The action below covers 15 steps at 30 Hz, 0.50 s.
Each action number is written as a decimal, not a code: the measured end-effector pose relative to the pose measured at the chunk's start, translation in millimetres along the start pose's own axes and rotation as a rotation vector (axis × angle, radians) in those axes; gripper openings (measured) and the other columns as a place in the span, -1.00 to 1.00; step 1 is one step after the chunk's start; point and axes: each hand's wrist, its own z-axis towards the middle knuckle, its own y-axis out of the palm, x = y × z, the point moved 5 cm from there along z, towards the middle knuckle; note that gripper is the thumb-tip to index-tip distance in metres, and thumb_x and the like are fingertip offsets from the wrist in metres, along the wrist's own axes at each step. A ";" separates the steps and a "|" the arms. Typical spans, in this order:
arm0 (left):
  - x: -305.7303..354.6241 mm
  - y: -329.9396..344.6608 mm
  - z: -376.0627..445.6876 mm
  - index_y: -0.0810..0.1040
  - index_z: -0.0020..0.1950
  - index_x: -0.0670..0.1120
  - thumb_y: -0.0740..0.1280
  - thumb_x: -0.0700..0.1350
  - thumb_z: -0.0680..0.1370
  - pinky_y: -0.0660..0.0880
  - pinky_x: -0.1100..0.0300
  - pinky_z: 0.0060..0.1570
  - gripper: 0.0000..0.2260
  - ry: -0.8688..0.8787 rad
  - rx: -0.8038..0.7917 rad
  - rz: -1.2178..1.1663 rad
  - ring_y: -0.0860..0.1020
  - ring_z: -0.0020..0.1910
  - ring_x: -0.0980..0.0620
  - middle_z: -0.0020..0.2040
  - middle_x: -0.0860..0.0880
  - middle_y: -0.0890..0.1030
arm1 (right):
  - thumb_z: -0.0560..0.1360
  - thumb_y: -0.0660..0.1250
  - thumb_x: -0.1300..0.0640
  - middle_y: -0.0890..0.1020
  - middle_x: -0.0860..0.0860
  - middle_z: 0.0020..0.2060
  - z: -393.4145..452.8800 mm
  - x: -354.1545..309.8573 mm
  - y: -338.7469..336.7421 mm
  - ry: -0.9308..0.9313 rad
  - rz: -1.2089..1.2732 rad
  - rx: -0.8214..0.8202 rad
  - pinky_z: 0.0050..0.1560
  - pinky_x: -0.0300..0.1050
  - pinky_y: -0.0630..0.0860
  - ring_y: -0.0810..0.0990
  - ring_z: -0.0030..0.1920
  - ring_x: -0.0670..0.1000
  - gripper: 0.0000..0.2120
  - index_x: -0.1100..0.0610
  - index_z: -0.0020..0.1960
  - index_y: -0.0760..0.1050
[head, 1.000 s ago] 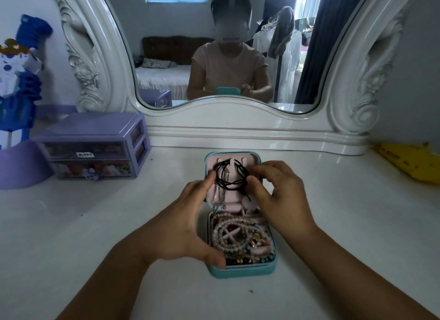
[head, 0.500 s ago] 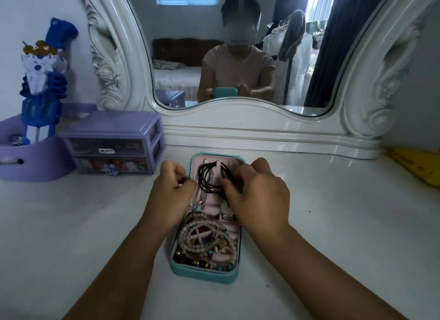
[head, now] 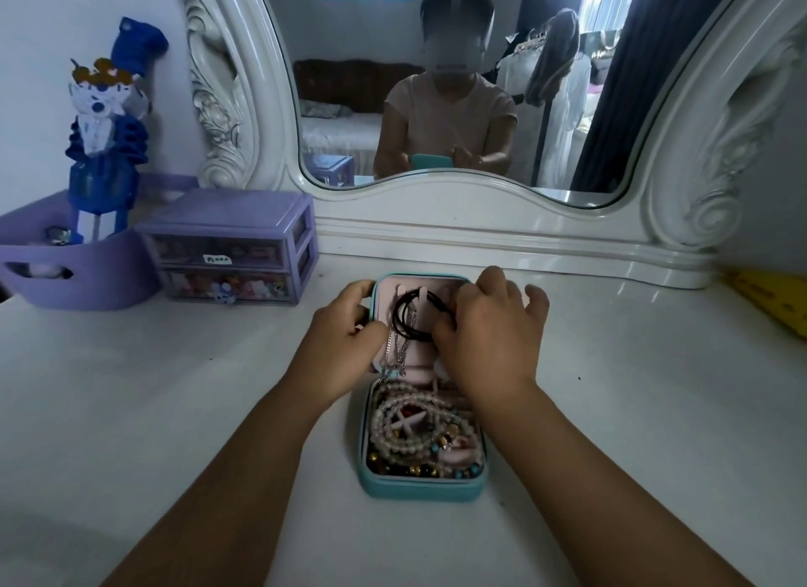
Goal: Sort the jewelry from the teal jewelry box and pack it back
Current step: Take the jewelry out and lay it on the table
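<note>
From the head camera, looking down over the dresser top [head: 174, 412]: the teal jewelry box [head: 421, 484] lies open flat in the middle, lid half away from the person, tray half nearer. The left hand [head: 345, 337] grips the lid's left edge, fingers curled over the rim and closed on it, and I'd say that's to keep the light little box from sliding while the other hand works. The right hand [head: 484, 337] sits on the right side of the lid, thumb and forefinger pinched together on the black cords [head: 408, 320], the other fingers fanned loose above. Those cords are looped in a bundle over the pale hooks inside the lid, so the pinch looks like the start of lifting them off the hooks.

Under the cords, thin silver chains [head: 399, 350] dangle down the pink lining toward the hinge. The tray is crammed: strands of pale pearly beads [head: 406, 425] coiled over each other, with darker gold and turquoise beads along the near edge, all tangled enough that I can't count the pieces. Nothing is laid out on the dresser yet, so sorting is barely begun.

Off to the left stands a purple drawer unit [head: 231, 254], well apart. The mirror [head: 458, 84] behind shows the same two hands at the box.
</note>
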 end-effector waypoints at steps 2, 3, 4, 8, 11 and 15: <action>-0.6 -0.1 -0.3 0.48 0.06 0.21 0.15 -0.10 0.33 0.54 -0.22 -0.14 -0.64 -0.005 0.014 -0.011 0.50 -0.36 -0.06 -0.43 0.10 0.54 | 0.36 0.22 0.06 0.54 0.16 -0.15 0.9 -1.8 3.5 -0.009 -0.020 0.080 0.27 0.25 0.26 0.47 -0.02 0.21 -0.74 0.23 -0.28 0.55; -1.2 -0.1 -0.3 0.48 0.10 0.16 0.16 -0.10 0.33 0.54 -0.21 -0.14 -0.62 -0.007 0.024 -0.017 0.49 -0.37 -0.02 -0.42 0.10 0.55 | 0.33 0.14 0.04 0.54 0.16 -0.16 1.6 -2.7 4.0 -0.023 -0.010 0.117 0.27 0.25 0.23 0.41 0.01 0.20 -0.69 0.24 -0.32 0.54; -1.5 0.4 -0.7 0.47 0.14 0.12 0.17 -0.10 0.34 0.54 -0.21 -0.15 -0.62 -0.004 0.032 -0.018 0.50 -0.37 0.00 -0.39 0.07 0.57 | 0.31 0.09 0.02 0.54 0.16 -0.15 2.5 -2.7 4.6 -0.043 0.013 0.142 0.27 0.24 0.18 0.34 0.05 0.18 -0.64 0.24 -0.34 0.54; -1.6 4.6 -2.0 0.42 0.20 0.14 0.22 -0.05 0.39 0.55 -0.16 -0.09 -0.63 0.059 0.042 -0.008 0.62 -0.20 -0.01 -0.14 0.03 0.65 | 0.29 0.20 0.03 0.57 0.16 -0.01 6.2 -1.9 -0.9 -0.106 0.120 0.211 0.25 0.19 0.09 0.27 0.17 0.12 -0.69 0.27 -0.34 0.55; 2.6 7.2 -3.0 0.33 0.29 0.21 0.29 0.08 0.41 0.50 0.11 0.11 -0.55 0.112 0.031 -0.022 0.56 0.05 0.22 0.06 0.21 0.59 | 0.27 0.34 0.08 0.58 0.11 0.04 5.1 -2.0 -8.0 -0.095 0.270 0.268 0.24 0.07 0.13 0.30 0.20 0.08 -0.82 0.21 -0.35 0.54; 14.5 4.1 -6.8 0.17 0.39 0.18 0.33 0.07 0.40 0.26 0.63 0.02 -0.39 0.237 0.096 -0.117 0.34 0.09 0.60 0.10 0.52 0.32 | 0.27 0.34 0.14 0.49 -0.05 -0.01 5.6 3.1 -14.2 -0.021 0.689 0.241 0.13 -0.24 0.19 0.35 0.13 -0.07 -0.90 0.13 -0.39 0.49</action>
